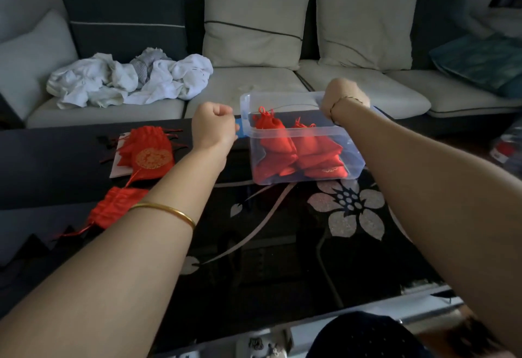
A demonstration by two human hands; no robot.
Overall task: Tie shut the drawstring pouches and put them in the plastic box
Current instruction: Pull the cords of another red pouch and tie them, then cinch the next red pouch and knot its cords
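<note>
A person's left hand and right hand, each fisted on an end of one drawstring, stretch it level across the open plastic box on the counter, the red pouch strung nearer the left hand, directly over the stacked pouches inside.

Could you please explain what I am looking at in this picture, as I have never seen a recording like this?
There is no machine here: a person wears one camera on the head, looking forward and down, so you see their own two arms. The left hand and the right hand are fists pulling a thin drawstring taut between them. A red pouch seems to hang on it over the clear plastic box, which already holds more red pouches. Other pouches lie on the dark glass table at the left. Behind is a sofa with crumpled white cloth.
</note>
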